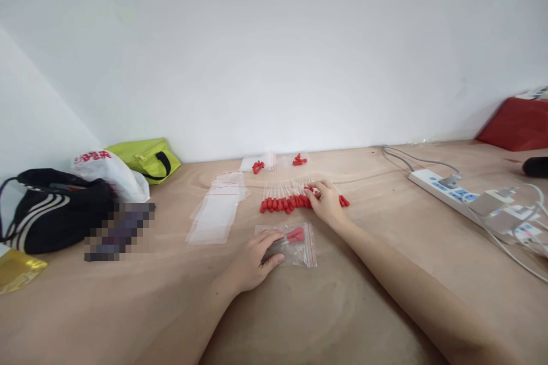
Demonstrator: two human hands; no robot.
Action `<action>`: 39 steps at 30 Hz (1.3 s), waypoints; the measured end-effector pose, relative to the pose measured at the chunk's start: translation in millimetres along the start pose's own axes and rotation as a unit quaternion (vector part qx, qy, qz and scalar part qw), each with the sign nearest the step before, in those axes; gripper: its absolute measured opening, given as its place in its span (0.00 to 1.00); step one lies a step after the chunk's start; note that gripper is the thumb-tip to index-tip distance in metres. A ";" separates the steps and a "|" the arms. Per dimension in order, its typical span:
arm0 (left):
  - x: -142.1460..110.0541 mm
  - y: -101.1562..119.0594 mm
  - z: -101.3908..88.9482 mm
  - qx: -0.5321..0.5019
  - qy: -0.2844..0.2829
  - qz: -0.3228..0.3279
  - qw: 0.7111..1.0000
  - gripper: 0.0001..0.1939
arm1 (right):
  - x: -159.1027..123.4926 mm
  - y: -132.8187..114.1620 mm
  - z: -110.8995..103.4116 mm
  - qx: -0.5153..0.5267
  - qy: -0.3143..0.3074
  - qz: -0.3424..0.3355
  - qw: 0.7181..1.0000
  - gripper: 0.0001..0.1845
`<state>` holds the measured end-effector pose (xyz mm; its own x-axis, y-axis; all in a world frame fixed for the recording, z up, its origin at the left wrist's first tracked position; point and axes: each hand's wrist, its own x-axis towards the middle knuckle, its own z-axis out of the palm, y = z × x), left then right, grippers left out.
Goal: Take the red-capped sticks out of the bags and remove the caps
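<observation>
My left hand [254, 259] rests at the left side of a clear zip-lock bag [306, 248], thumb and fingers apart, fingertips on the plastic. Red pieces [295, 234] show through this bag near its upper edge. My right hand [329, 202] reaches over a row of thin white sticks with red bulb-shaped ends [280, 204]. Its thumb and fingers close around a red-ended stick [309, 189], partly covered by the hand. More red ends [343, 201] stick out to the right of that hand.
Flat zip-lock bags [218, 211] overlap on the left. Farther back, two bags carry small red pieces [257, 167] [299, 159] near the wall. A power strip [445, 188] with cables lies right. Black [60, 211], white [111, 174] and lime-green [148, 159] bags stand left.
</observation>
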<state>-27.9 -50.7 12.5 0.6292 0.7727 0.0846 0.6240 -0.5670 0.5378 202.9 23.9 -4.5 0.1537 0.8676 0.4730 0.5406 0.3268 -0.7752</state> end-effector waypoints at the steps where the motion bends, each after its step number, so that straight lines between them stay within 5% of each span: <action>1: 0.0 -0.1 0.0 0.000 -0.001 -0.001 1.000 0.20 | 1.3 0.7 0.5 0.046 -0.002 0.056 0.997 0.10; 4: 0.0 0.7 -0.3 -0.002 0.000 -0.006 1.000 0.20 | 4.0 2.1 4.3 0.142 -0.023 0.168 0.975 0.09; 10: -0.5 3.6 -2.4 -0.003 0.001 -0.005 1.000 0.20 | 0.0 -2.0 3.9 0.178 -0.045 0.192 0.964 0.11; 16: -1.5 4.0 -3.1 0.005 -0.005 -0.012 1.000 0.20 | -28.6 -0.4 -19.5 0.100 -0.062 0.059 0.991 0.12; 23: -0.1 3.3 -1.7 0.015 -0.007 -0.015 1.000 0.20 | -63.6 -9.9 -34.4 0.018 -0.268 -0.012 0.963 0.03; 33: -1.5 2.8 -0.9 0.032 -0.021 -0.037 0.999 0.23 | -56.8 -29.4 -19.5 -0.129 -0.274 -0.050 0.952 0.10; 39: -0.9 4.0 -0.7 0.042 -0.018 -0.052 0.998 0.24 | -59.3 -24.3 -25.0 -0.045 -0.284 -0.062 0.956 0.15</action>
<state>-26.3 -53.4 15.2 0.5753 0.8179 0.0008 0.7217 -0.5081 0.4701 201.3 -44.8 -3.3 -0.3761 0.8962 0.2354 0.5980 0.4288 -0.6771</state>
